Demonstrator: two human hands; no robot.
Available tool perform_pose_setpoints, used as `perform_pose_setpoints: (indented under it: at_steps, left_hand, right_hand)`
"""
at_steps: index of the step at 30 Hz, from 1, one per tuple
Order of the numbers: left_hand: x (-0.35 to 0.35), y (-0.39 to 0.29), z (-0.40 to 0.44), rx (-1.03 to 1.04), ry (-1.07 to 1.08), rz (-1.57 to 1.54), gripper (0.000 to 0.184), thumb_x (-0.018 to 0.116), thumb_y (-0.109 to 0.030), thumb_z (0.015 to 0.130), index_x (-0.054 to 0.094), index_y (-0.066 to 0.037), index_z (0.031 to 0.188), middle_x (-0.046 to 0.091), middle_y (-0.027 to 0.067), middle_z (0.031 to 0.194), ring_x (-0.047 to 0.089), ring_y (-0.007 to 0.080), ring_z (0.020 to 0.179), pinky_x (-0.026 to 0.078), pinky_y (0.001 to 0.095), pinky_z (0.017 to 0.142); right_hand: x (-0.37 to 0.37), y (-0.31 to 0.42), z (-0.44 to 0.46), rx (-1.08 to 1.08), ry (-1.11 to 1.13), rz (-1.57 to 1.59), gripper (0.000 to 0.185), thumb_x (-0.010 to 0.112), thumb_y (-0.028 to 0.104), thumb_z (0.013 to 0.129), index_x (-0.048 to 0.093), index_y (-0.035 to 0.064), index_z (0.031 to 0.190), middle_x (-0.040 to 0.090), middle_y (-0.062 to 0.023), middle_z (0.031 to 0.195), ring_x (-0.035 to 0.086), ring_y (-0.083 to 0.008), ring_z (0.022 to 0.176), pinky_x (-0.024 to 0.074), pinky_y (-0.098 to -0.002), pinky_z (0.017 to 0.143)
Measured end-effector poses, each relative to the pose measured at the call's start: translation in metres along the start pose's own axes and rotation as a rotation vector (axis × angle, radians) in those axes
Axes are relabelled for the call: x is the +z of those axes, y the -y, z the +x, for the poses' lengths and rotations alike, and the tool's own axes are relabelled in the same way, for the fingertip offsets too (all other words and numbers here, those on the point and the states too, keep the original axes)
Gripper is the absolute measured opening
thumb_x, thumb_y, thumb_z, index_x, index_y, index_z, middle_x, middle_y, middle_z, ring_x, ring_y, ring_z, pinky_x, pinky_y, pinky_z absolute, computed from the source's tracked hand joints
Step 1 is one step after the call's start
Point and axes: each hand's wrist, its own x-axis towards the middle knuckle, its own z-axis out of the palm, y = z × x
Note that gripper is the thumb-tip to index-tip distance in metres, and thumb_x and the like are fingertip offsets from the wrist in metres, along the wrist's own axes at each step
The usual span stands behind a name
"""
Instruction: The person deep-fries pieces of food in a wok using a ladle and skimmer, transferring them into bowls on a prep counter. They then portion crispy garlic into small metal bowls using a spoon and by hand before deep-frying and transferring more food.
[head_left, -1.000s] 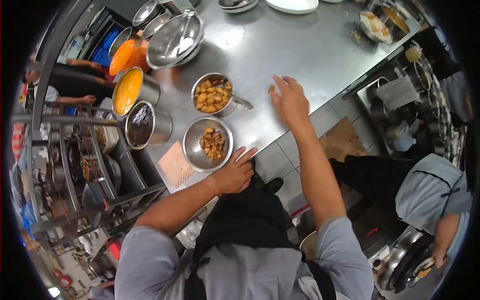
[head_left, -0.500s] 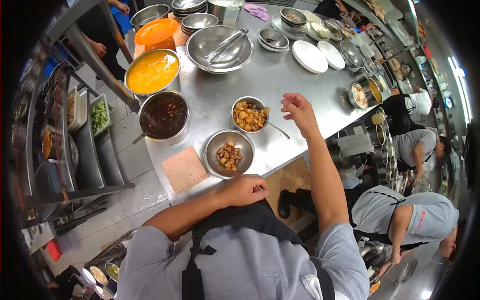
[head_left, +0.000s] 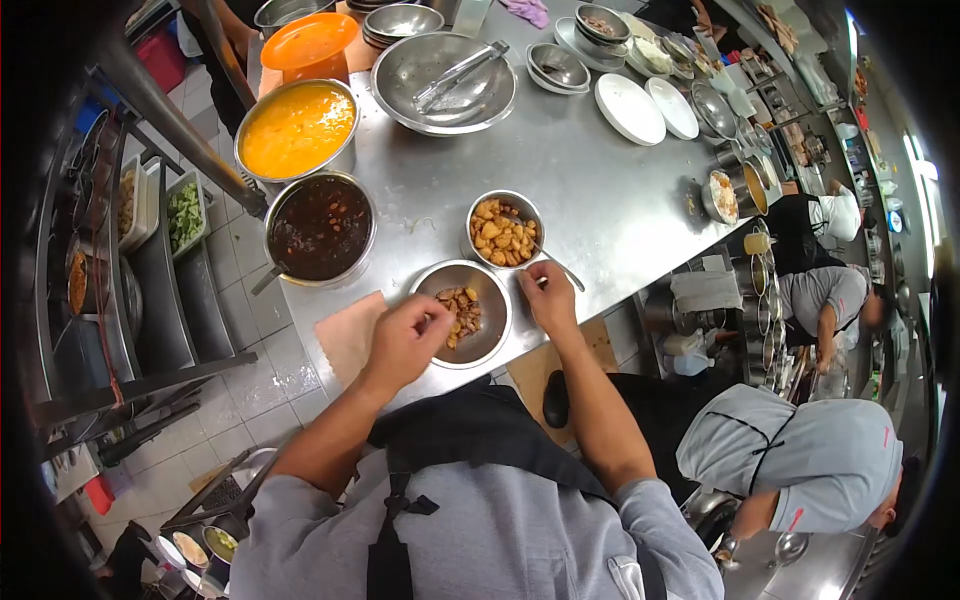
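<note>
A steel mixing bowl (head_left: 497,325) near the table's front edge holds browned, chunky food pieces (head_left: 463,312). My left hand (head_left: 405,342) is over its left side, fingers curled closed; whether they hold a piece is hidden. Just right of the bowl is my right hand (head_left: 550,300), its thumb and fingers drawn together, close to the spoon handle (head_left: 570,277); I cannot make out anything between them. That spoon leans in a smaller steel pot (head_left: 470,228) full of golden fried chunks (head_left: 502,232), directly behind the bowl.
To the left stand a pot of dark sauce (head_left: 320,228) and a pot of yellow liquid (head_left: 298,130). Tongs (head_left: 460,77) lie in a large bowl (head_left: 400,105). A pinkish cloth (head_left: 345,335) lies at the table corner. White plates (head_left: 630,110) sit back right; a co-worker (head_left: 790,450) bends at right.
My right hand has come down and inward from over the table to beside the bowl. The left has moved from the table's front edge up over the bowl's left side.
</note>
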Motion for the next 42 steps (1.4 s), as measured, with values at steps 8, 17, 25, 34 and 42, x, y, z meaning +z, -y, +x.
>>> perform_pose_setpoints:
  at_steps: [8, 17, 25, 34, 42]
  left_hand:
    - [-0.021, 0.032, -0.002, -0.102, -0.244, 0.198, 0.019, 0.069, -0.006, 0.085, 0.059, -0.001, 0.101, 0.059, 0.0039, 0.086, 0.054, 0.0097, 0.069, 0.046, 0.0249, 0.064]
    - [-0.02, 0.029, -0.002, -0.474, -0.127, -0.14, 0.015, 0.062, -0.006, 0.089, 0.053, -0.004, 0.077, 0.051, -0.0018, 0.07, 0.047, 0.0056, 0.063, 0.041, 0.023, 0.057]
    - [-0.041, -0.004, -0.017, -0.336, -0.257, -0.418, 0.021, 0.054, 0.002, 0.088, 0.045, -0.01, 0.073, 0.048, -0.0063, 0.071, 0.037, 0.0014, 0.063, 0.031, 0.02, 0.056]
    - [-0.038, -0.04, 0.006, -0.2, -0.35, -0.603, 0.008, 0.054, -0.003, 0.094, 0.053, -0.006, 0.086, 0.061, 0.0011, 0.086, 0.057, 0.0068, 0.075, 0.05, 0.0249, 0.072]
    - [-0.04, -0.045, 0.022, -0.108, -0.304, -0.638, 0.004, 0.054, -0.003, 0.094, 0.055, -0.005, 0.091, 0.063, 0.0033, 0.09, 0.059, 0.0084, 0.079, 0.051, 0.0267, 0.076]
  right_hand:
    - [-0.12, 0.181, -0.109, -0.511, 0.158, 0.628, 0.019, 0.069, 0.007, 0.088, 0.067, -0.005, 0.103, 0.066, -0.0091, 0.079, 0.063, -0.0154, 0.067, 0.0513, -0.0251, 0.063]
    - [-0.157, 0.216, -0.108, -0.846, -0.091, 0.877, 0.006, 0.061, 0.003, 0.089, 0.06, 0.0026, 0.096, 0.067, -0.0135, 0.083, 0.062, -0.0206, 0.066, 0.0517, -0.0325, 0.06]
    - [-0.023, 0.077, -0.033, -0.314, -0.004, -0.307, 0.034, 0.065, 0.016, 0.088, 0.057, 0.008, 0.121, 0.064, -0.0145, 0.096, 0.066, -0.0347, 0.082, 0.053, -0.0456, 0.068]
    - [-0.039, 0.102, -0.067, -0.382, -0.095, -0.441, 0.027, 0.071, 0.016, 0.083, 0.065, 0.0098, 0.108, 0.058, -0.0079, 0.086, 0.062, -0.027, 0.079, 0.0518, -0.0392, 0.062]
    - [-0.071, 0.07, -0.038, -0.382, 0.011, -0.705, 0.031, 0.068, 0.013, 0.081, 0.065, 0.0104, 0.112, 0.066, -0.01, 0.092, 0.065, -0.0299, 0.078, 0.0522, -0.0426, 0.062]
